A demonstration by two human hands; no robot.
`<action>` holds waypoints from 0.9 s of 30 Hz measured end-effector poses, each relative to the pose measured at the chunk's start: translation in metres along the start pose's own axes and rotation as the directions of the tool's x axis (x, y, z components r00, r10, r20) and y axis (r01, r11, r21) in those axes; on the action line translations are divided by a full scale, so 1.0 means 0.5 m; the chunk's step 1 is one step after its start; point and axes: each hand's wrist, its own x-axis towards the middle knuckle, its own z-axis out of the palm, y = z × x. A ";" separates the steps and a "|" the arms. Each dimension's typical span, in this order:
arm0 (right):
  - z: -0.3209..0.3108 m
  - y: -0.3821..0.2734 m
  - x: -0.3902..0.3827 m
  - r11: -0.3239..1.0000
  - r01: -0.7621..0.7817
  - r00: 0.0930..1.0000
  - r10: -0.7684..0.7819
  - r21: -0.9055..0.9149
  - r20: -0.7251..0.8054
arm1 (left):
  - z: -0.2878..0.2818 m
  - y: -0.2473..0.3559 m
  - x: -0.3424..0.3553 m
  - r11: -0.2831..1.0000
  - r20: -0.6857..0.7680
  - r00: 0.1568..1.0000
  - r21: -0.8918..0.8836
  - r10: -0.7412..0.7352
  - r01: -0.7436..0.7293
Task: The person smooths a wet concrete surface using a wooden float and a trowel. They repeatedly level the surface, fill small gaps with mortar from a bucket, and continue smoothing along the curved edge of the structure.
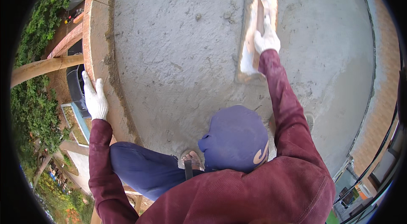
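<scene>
My right hand (267, 40), in a white knitted glove, is closed round the handle of a long plastering float (249, 48). The float lies flat on grey wet cement (178, 42), its length pointing away from me, with pale smears on its back. On the left, my gloved left hand (96, 99) rests against the wooden edge board (100, 25). Its fingers are stretched out, the thumb stands apart, and no tool is in it. To the float's left the cement is rough and lumpy; to its right it looks smoother.
Beyond the edge board the ground drops away to wooden beams (46, 69), a parked dark vehicle (76, 84) and green trees (36, 114). A brown brick-patterned wall (383, 76) borders the cement on the right. My sandalled foot (192, 158) is near the board.
</scene>
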 end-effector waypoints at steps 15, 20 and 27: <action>0.002 -0.277 -0.028 0.923 0.369 0.929 -0.369 0.107 -0.019 | -0.015 0.004 -0.012 0.998 -0.021 0.997 0.005 -0.069 0.070; 0.054 -0.353 -0.205 0.963 0.267 0.902 -0.265 0.041 0.341 | 0.006 0.012 -0.006 0.996 -0.020 0.997 -0.043 -0.073 0.072; 0.126 -0.504 0.037 0.969 0.245 0.955 -0.248 0.040 0.161 | -0.027 0.016 -0.008 0.996 -0.003 0.998 -0.058 -0.067 0.067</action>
